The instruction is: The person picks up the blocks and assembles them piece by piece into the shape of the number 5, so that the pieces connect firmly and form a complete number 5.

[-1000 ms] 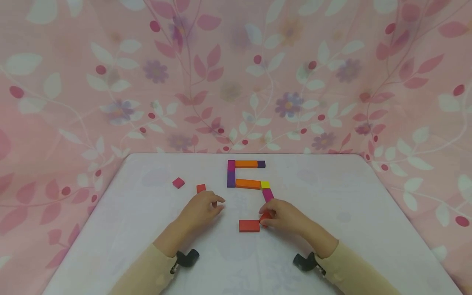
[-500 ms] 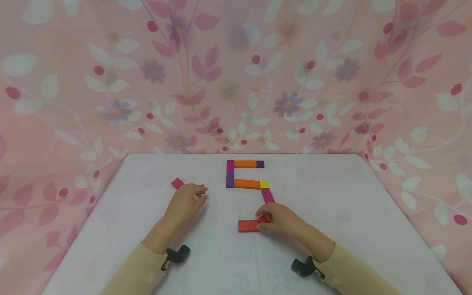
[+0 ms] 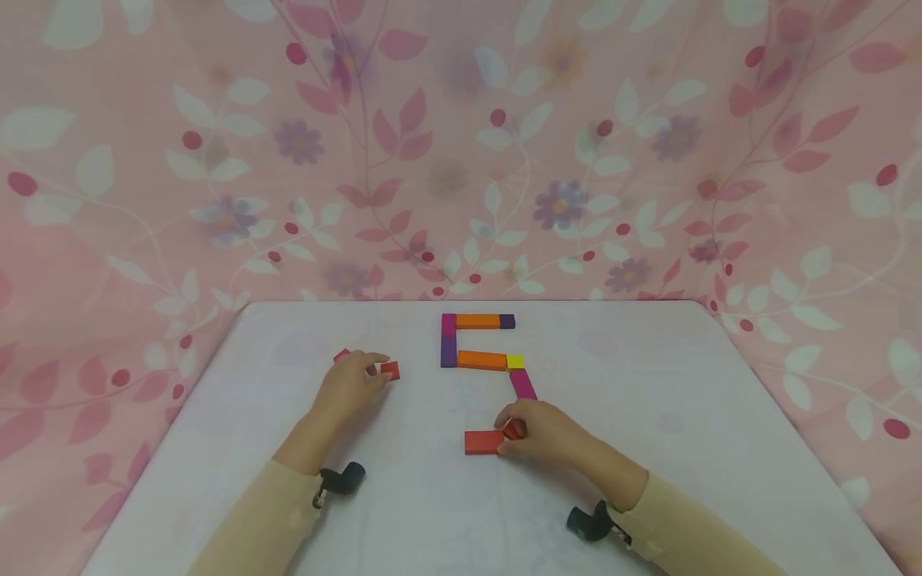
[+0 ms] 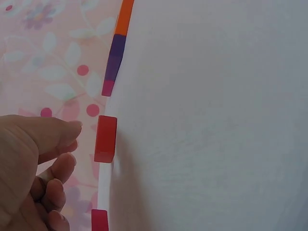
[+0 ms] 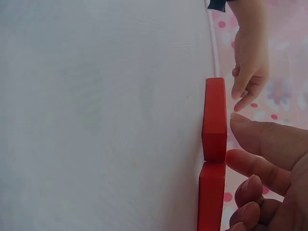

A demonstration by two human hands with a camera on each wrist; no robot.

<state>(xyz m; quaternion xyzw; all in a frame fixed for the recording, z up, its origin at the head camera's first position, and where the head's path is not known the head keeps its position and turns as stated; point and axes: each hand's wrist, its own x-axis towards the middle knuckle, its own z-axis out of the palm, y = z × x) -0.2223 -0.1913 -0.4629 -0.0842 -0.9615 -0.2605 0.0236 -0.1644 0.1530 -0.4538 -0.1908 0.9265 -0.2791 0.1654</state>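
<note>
In the head view my left hand (image 3: 349,390) is on the left, with its thumb and forefinger at a small red block (image 3: 390,370). The left wrist view shows a gap between those fingertips and the red block (image 4: 106,139). A pinkish-red block (image 3: 342,355) is partly hidden behind this hand. My right hand (image 3: 549,432) is bent over the meeting ends of a flat red block (image 3: 483,442) and a second, mostly covered red block (image 3: 512,430). In the right wrist view, one fingertip lies at their joint (image 5: 225,161), and the thumb tip is just off the first block.
Beyond the right hand a magenta block (image 3: 523,384) leads to a yellow block (image 3: 515,362) and an orange block (image 3: 482,361). Purple (image 3: 449,352) and magenta blocks join it to an upper orange block (image 3: 478,321) with a dark purple end. A floral cloth (image 3: 461,160) hangs behind.
My left hand has moved left and slightly back, uncovering the small red block and covering part of the pinkish-red one. My right hand has shifted slightly left and toward me.
</note>
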